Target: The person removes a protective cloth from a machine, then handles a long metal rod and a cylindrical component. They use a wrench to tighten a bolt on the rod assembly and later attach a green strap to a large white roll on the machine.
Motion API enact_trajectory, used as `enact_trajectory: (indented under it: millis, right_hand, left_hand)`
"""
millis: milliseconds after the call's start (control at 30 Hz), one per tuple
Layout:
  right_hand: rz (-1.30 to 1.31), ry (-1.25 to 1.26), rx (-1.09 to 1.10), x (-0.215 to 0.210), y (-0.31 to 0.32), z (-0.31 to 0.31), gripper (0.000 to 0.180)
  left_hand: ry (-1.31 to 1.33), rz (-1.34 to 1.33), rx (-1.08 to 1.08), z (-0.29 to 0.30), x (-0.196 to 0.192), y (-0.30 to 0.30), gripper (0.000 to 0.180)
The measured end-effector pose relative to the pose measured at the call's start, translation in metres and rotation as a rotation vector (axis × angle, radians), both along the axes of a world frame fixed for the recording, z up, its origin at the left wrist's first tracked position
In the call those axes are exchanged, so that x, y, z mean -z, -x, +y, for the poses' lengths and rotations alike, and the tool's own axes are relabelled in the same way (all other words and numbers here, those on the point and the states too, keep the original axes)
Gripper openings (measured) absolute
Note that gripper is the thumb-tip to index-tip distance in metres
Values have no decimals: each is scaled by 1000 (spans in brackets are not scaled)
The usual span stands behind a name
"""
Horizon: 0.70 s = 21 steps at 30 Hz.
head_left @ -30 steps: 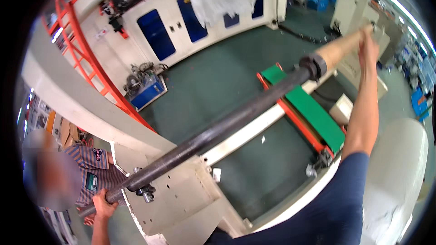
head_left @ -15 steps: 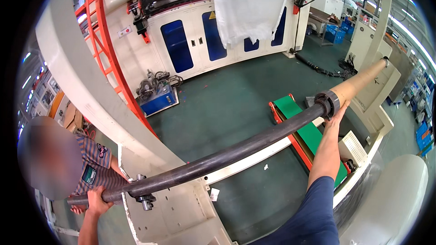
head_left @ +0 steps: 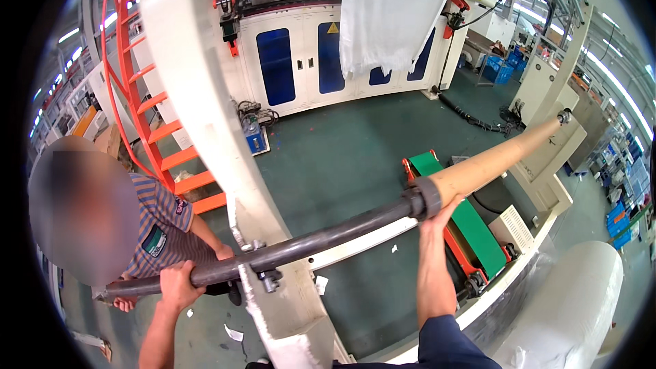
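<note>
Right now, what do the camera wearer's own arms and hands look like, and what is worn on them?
Both hands are bare, with no gloves. The left hand has a bare forearm as far as the picture shows. Below the right hand the forearm is bare too, up to a short dark blue sleeve at the upper arm.

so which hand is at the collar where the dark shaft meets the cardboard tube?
The right hand, under the grey collar. The left hand grips the dark shaft at its far end, near a co-worker.
</note>
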State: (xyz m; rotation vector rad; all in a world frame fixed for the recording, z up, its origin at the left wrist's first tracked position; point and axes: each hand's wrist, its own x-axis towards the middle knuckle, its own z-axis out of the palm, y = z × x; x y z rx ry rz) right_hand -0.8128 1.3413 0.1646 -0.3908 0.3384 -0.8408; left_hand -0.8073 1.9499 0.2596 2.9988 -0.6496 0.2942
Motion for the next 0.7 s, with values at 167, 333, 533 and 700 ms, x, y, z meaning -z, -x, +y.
enact_trajectory:
  millis: [167, 333, 533, 700]
  right_hand:
    - [84, 165, -429, 19, 41, 166, 71]
    - [193, 165, -339, 22, 50, 136, 74]
    - [233, 120, -212, -19, 29, 184, 95]
    - [461, 160, -156, -26, 37, 211, 91]
  left_hand:
    - [276, -205, 374, 9, -9, 19, 64]
    - [1284, 99, -14, 87, 107, 92, 55]
    - [2463, -218, 5, 95, 132, 16, 78]
    - [2457, -483, 743, 160, 91, -40, 56]
